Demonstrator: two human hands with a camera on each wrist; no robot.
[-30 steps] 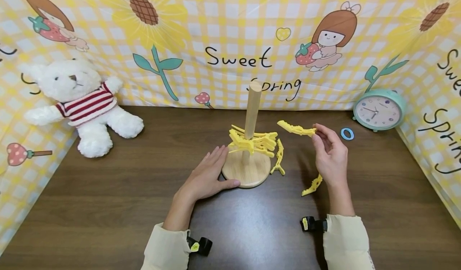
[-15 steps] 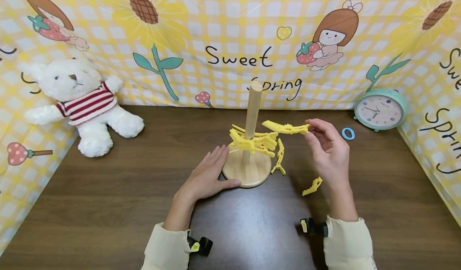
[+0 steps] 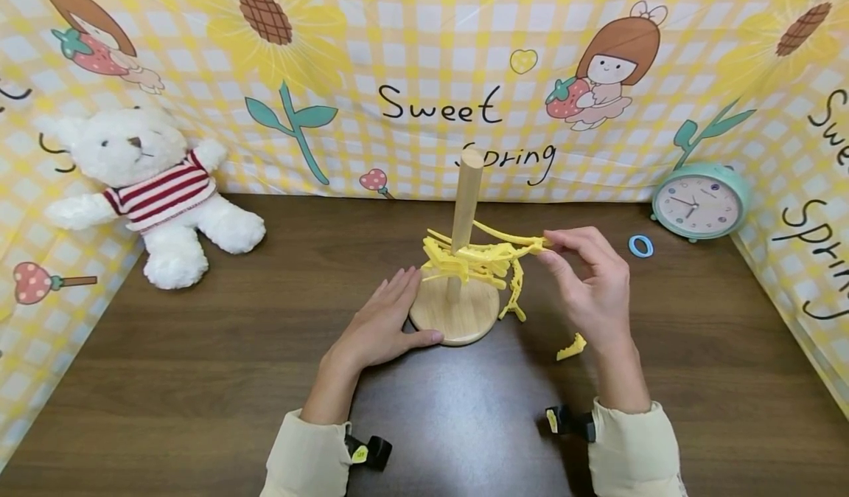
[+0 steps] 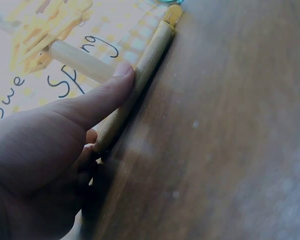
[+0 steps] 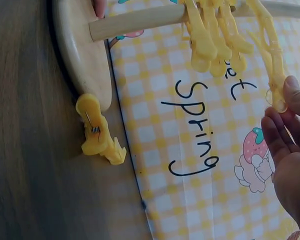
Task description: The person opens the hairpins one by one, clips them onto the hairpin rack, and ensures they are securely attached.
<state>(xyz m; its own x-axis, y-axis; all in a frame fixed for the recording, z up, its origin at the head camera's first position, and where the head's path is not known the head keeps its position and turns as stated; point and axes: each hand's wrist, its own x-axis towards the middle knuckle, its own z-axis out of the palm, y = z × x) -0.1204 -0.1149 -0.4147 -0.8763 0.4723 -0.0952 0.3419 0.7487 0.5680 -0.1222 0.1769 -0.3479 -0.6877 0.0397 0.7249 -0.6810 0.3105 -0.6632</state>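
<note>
My right hand [image 3: 590,283] pinches the handle end of a yellow crocodile hair clip [image 3: 507,235] between thumb and fingers. The clip's two long arms are spread apart and reach to the wooden post [image 3: 468,187], above several yellow hair clips [image 3: 458,267] stacked around it. In the right wrist view the held clip [image 5: 274,55] stands apart from that cluster. My left hand [image 3: 374,327] lies at the left side of the round wooden base [image 3: 458,324], fingers straight, thumb against its near rim. A loose hair clip [image 3: 515,290] lies right beside the base.
Another yellow clip [image 3: 572,347] lies near my right wrist, partly hidden. At the back right are a light blue ring [image 3: 640,246] and a mint alarm clock [image 3: 696,203]. A white teddy bear [image 3: 159,180] sits back left. Patterned cloth [image 3: 411,47] walls the table.
My right hand has carried the hair clip leftward to the post, and the clip's arms have spread apart. The left hand has stayed on the base.
</note>
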